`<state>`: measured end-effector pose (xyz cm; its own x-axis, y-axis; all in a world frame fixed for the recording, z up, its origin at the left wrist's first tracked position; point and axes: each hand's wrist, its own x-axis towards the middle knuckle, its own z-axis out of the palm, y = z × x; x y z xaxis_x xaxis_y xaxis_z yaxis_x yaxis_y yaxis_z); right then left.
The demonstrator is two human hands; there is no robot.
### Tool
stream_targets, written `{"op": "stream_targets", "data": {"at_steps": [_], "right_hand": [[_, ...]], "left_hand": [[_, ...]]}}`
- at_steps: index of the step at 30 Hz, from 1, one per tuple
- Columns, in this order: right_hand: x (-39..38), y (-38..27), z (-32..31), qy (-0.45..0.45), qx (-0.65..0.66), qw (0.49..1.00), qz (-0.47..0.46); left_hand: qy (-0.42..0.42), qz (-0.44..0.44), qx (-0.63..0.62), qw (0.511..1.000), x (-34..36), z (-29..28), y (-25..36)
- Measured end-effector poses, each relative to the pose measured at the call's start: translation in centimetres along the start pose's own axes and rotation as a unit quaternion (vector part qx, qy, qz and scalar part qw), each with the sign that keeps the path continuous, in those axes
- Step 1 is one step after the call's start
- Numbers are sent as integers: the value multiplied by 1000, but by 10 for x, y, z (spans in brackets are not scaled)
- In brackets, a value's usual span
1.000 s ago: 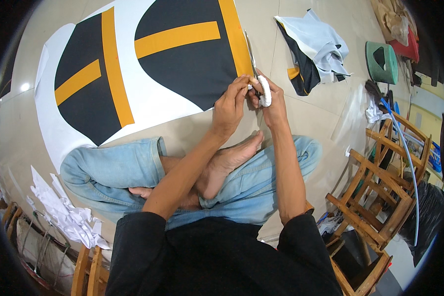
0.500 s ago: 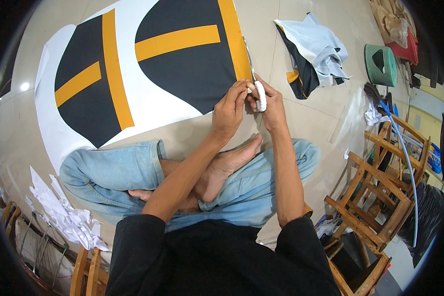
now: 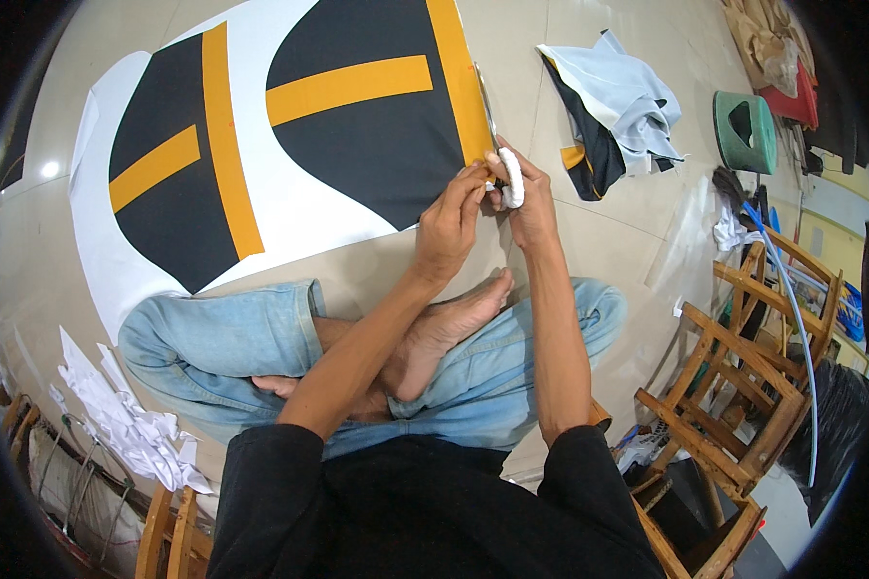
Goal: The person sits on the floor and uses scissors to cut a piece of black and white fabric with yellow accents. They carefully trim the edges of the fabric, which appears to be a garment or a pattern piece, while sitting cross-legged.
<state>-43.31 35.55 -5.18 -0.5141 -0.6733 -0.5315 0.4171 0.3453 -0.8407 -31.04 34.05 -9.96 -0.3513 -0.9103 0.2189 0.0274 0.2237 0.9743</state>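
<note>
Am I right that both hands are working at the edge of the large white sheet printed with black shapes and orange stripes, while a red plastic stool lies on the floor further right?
Not quite: in the head view the plastic stool is green, not red. The rest holds: the left hand and right hand meet at the edge of the large white sheet with black shapes and orange stripes, on the floor.
</note>
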Motion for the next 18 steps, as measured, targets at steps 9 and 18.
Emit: {"op": "stream_targets", "data": {"at_steps": [9,18], "right_hand": [[-1,0,3,-15,-4,1000,10],[10,2,-2,-11,131,991,2]], "left_hand": [[0,-15,-2,1000,1,-1,1],[7,8,-24,1000,4,-2,6]]}}
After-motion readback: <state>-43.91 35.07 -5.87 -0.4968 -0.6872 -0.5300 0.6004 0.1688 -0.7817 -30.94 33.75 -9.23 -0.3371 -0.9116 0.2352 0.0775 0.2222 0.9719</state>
